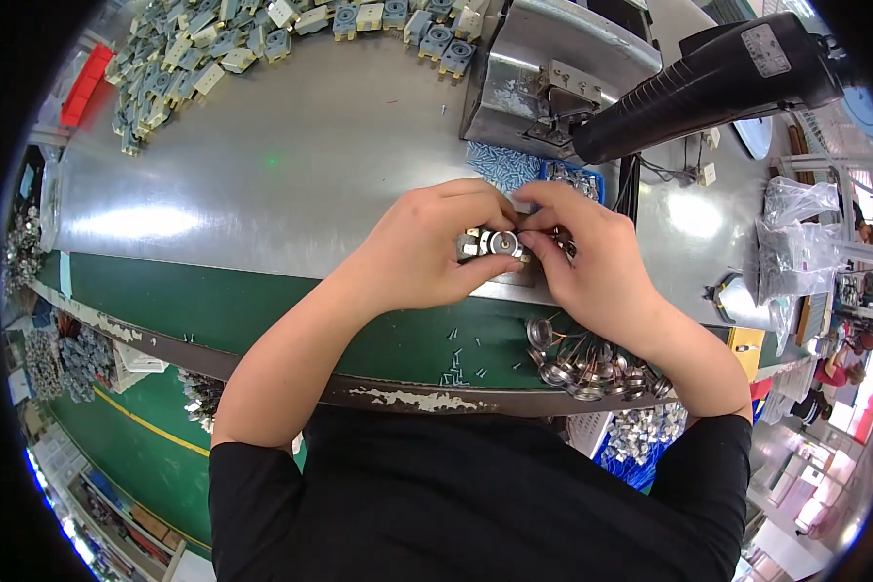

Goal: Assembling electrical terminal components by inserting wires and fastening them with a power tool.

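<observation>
Two bare hands meet at a small silver component with a round metal face, held low over the near part of the grey steel worktop. The left hand pinches this component from its left, thumb along the near side and fingers curled over the far side. The right hand has its thumb and fingers bunched at the component's right edge; whether they grip some smaller piece there cannot be told. To the component's upper right slants a thick black cylindrical device with a ribbed section, bearing a white rectangular label whose dark print is too small to read. Just beyond the component lie a heap of small bluish metal screws and a blue plastic tray of metal pieces, with a scuffed grey metal fixture farther back. Far to the component's upper left spreads a large pile of grey and cream blocks with brass-coloured tabs, near a red plastic bin. Nearer the person than the component runs a dark green strip with scattered loose screws, and to the component's lower right sits a cluster of round silver metal cups with thin wires.
</observation>
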`<state>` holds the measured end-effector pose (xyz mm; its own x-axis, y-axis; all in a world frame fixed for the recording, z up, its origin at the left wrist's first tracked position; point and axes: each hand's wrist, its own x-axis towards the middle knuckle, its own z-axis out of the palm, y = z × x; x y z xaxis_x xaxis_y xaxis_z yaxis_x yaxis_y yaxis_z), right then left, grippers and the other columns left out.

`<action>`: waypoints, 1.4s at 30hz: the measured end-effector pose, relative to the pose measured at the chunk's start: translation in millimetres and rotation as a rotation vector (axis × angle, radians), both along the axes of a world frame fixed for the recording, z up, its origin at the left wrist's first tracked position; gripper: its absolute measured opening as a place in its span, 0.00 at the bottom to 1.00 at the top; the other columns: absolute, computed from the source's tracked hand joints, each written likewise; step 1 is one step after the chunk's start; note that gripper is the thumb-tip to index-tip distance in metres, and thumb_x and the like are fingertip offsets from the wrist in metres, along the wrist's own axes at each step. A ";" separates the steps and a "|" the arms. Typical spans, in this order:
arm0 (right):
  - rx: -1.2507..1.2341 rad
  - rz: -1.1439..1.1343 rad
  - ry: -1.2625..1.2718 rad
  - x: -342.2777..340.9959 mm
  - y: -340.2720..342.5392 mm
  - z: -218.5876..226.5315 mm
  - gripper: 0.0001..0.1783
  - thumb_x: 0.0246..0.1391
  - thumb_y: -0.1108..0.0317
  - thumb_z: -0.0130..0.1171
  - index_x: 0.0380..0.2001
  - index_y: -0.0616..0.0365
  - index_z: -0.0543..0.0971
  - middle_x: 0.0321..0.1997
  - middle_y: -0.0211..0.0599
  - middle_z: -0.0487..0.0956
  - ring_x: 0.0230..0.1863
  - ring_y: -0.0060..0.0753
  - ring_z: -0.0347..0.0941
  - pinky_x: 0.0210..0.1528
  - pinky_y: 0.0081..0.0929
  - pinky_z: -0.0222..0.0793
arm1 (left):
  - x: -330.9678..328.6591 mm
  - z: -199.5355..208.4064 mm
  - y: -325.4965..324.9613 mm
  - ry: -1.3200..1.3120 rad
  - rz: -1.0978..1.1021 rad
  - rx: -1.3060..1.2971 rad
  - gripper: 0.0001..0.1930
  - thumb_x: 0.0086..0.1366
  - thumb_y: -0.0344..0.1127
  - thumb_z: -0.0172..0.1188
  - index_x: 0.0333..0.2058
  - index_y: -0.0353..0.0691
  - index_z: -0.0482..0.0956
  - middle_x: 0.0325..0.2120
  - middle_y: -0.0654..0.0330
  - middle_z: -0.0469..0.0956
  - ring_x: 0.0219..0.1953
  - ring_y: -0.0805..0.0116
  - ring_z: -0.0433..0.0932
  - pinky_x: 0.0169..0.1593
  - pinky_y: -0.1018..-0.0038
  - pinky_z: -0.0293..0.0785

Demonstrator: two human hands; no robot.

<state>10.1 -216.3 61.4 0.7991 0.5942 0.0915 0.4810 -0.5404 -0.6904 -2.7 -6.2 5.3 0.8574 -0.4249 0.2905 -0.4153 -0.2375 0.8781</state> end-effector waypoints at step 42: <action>1.130 0.078 0.058 127.3 11.1 58.8 0.55 0.53 0.17 0.33 0.61 0.60 0.63 0.29 0.36 0.71 0.25 0.30 0.66 0.34 0.34 0.65 | 7.7 8.9 -3.7 -0.073 -0.012 0.011 0.14 0.48 0.28 0.73 0.35 0.38 0.82 0.39 0.60 0.82 0.41 0.57 0.82 0.44 0.66 0.78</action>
<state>137.4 -205.2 120.1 0.7838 0.2430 0.5714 0.4375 0.4369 -0.7859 5.0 -9.9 14.2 0.8291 -0.4381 0.3472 -0.4808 -0.2419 0.8428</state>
